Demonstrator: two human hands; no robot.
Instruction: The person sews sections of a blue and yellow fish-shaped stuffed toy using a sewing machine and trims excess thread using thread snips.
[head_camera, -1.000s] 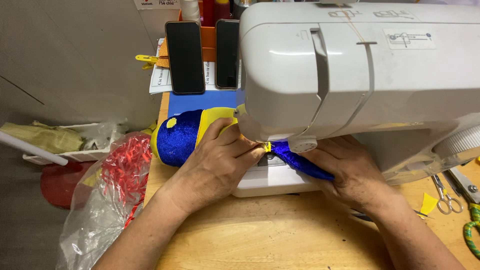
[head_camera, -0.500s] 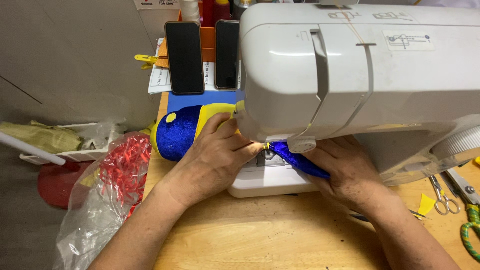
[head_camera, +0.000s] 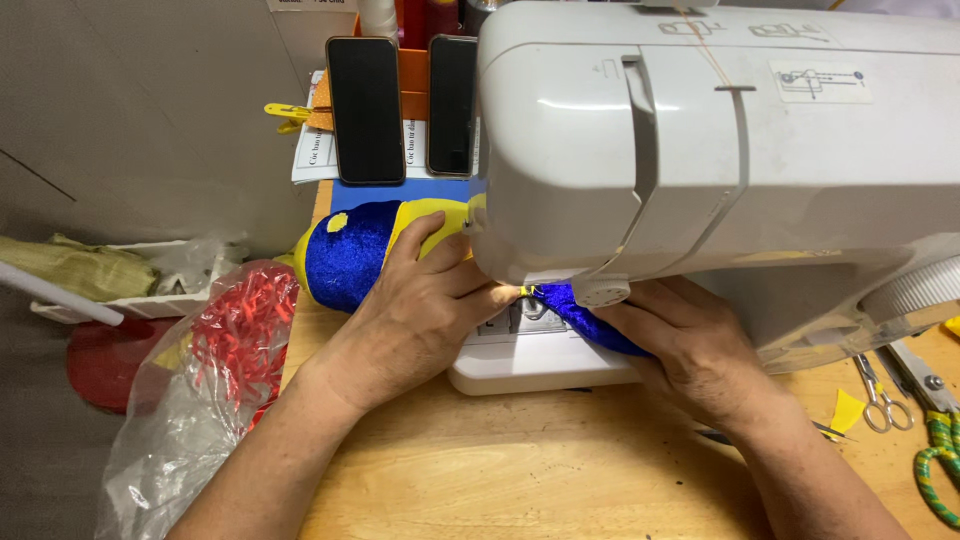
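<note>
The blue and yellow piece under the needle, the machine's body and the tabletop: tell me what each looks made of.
Blue and yellow sewn piece: seemingly plush or velvety fabric, its blue surface glinting with a fine sparkle.
White sewing machine body: likely moulded plastic, smooth with a soft gloss and rounded seams.
Light brown tabletop: wood or a wood-look surface, showing grain and a matt finish.

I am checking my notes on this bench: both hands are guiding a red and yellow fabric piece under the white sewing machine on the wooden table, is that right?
Not quite: the fabric piece is blue and yellow, not red. The head view shows it plainly, with the left hand and right hand guiding it under the white sewing machine on the wooden table.
</note>
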